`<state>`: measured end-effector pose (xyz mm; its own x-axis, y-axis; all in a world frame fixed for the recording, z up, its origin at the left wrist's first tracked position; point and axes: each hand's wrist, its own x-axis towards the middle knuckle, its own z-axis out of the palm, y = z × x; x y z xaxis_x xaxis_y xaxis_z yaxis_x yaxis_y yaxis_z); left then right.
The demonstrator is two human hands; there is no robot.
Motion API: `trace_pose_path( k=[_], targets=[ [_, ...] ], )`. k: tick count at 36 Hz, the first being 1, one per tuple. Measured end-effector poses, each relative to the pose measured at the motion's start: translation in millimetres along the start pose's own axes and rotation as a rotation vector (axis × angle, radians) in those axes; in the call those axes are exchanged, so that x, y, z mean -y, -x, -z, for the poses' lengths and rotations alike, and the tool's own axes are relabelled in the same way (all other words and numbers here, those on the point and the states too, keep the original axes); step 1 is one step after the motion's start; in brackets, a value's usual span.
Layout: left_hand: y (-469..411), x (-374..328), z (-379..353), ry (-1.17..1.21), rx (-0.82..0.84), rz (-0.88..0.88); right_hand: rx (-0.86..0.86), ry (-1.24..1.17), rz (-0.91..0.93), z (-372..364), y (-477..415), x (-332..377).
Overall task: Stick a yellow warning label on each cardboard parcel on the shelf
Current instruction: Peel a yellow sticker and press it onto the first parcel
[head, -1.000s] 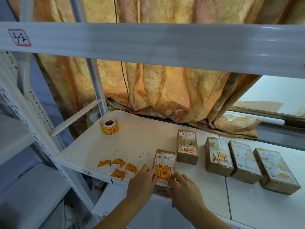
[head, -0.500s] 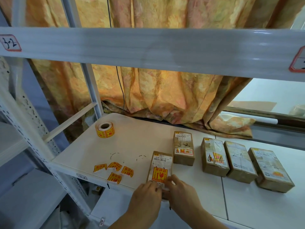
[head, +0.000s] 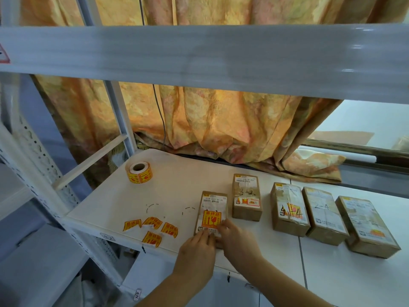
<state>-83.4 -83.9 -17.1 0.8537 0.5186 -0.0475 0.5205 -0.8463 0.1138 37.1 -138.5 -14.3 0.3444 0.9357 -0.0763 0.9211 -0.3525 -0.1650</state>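
My left hand (head: pixel 197 247) and right hand (head: pixel 238 238) lie side by side, fingers flat on the near end of the parcel (head: pixel 211 214), which overhangs the shelf's (head: pixel 177 189) front edge; whether they pinch anything I cannot tell. Its yellow label (head: pixel 211 218) sits just above my fingertips. Four loose labels (head: pixel 151 229) lie left, bare shelf runs back to the roll (head: pixel 139 172), and four parcels (head: pixel 246 197) crowd right.

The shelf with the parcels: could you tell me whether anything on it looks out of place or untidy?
Yes: four loose yellow labels lie scattered and curled on the shelf left of the parcel under both hands, detached from the label roll farther back. The parcels also sit at uneven angles.
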Motion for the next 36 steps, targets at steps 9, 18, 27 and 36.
trace_pose_path(
  k=[9,18,27,36],
  targets=[
    [-37,12,7,0.056,-0.05,0.045,0.064,0.058,-0.084,13,-43,-2],
    [-73,22,13,0.132,-0.085,0.096,0.083,0.107,-0.082,13,-75,-13],
    [-91,24,15,0.115,-0.087,0.109,0.086,0.116,-0.09,13,-91,-20],
    [-98,27,11,0.1,-0.101,0.101,0.089,0.105,-0.109,11,-96,-21]
  ],
)
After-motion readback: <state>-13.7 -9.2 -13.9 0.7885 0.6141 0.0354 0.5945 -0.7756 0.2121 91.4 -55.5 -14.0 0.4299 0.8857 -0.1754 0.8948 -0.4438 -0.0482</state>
